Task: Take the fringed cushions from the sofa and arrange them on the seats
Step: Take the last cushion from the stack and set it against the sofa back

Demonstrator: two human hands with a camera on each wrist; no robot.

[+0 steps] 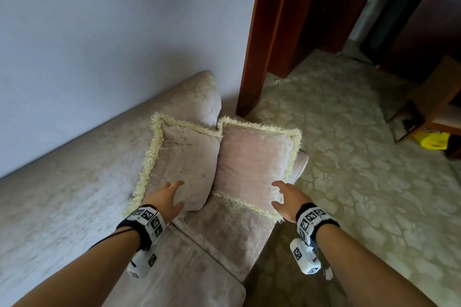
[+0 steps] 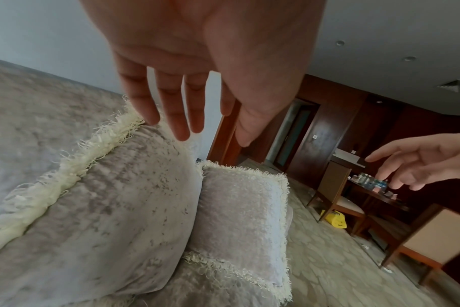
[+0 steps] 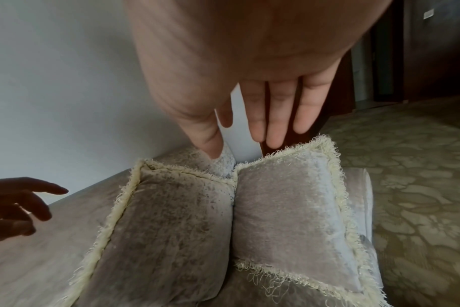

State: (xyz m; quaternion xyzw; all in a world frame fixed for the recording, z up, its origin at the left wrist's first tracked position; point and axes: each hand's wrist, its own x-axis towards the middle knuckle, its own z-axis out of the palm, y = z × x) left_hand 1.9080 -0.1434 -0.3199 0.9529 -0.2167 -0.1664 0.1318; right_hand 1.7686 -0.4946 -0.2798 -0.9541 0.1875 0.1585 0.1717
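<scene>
Two pale pink cushions with cream fringe lie side by side at the end of the sofa (image 1: 74, 194). The left cushion (image 1: 182, 164) (image 2: 113, 207) (image 3: 165, 224) leans against the right cushion (image 1: 254, 167) (image 2: 239, 211) (image 3: 284, 207). My left hand (image 1: 178, 194) (image 2: 210, 133) hovers over the left cushion's near edge, fingers spread and holding nothing. My right hand (image 1: 277, 194) (image 3: 244, 145) is open beside the right cushion's near right corner, also holding nothing. Whether either hand touches the fabric I cannot tell.
The sofa runs along a pale wall, with its rolled end (image 1: 199, 97) behind the cushions. A dark wooden door frame (image 1: 264, 40) stands just past it. Patterned carpet (image 1: 349, 157) lies to the right, with a wooden chair (image 1: 436, 107) and a yellow object (image 1: 432, 141) beyond.
</scene>
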